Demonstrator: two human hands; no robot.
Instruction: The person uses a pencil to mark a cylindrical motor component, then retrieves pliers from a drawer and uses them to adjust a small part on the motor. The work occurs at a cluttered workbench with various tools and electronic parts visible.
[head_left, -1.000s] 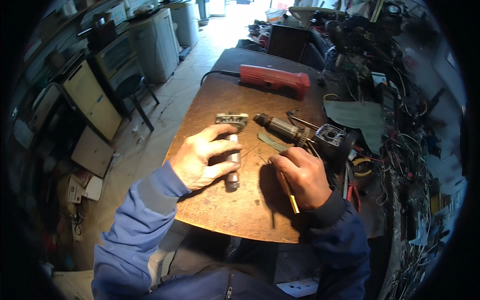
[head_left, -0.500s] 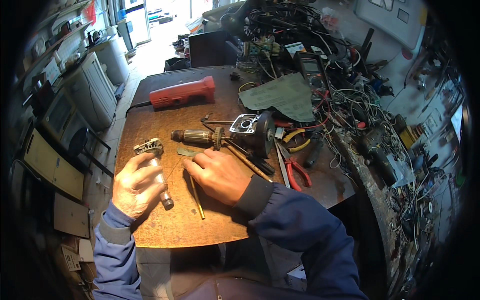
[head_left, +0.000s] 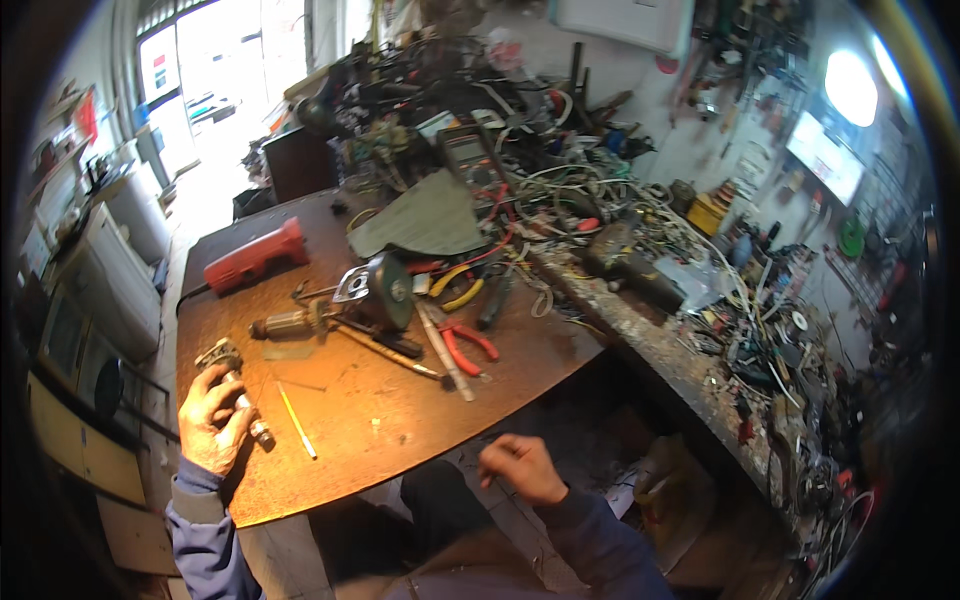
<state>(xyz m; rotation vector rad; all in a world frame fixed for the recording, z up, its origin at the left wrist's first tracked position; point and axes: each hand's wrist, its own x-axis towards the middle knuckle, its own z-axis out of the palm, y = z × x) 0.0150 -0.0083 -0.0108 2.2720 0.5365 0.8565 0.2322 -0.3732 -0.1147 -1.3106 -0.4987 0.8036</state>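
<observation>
My left hand (head_left: 212, 425) is closed round a metal shaft-like part (head_left: 262, 434) with a ring-shaped, ridged head, at the table's left side. To its right lies a thin yellow rod (head_left: 297, 420), apart from my fingers. Past the near edge of the table, my right hand (head_left: 522, 466) hangs with curled fingers, slightly blurred; whether they hold anything cannot be made out. A motor armature (head_left: 290, 324) lies beyond the rod, joined to a dark housing with a disc (head_left: 398, 297). A flat greenish strip (head_left: 288, 352) lies just below the armature.
A red power tool body (head_left: 258, 258) lies at the far left of the table (head_left: 390, 430). Red-handled pliers (head_left: 468, 347), yellow-handled pliers (head_left: 460, 290) and a long flat strip (head_left: 446, 355) lie right of the housing. Tangled wires (head_left: 600, 195) and parts crowd the side bench (head_left: 640, 340).
My right hand has left the greenish strip and yellow rod and moved right, past the table's near edge. My left hand keeps its hold. The whole view has turned to the right.
</observation>
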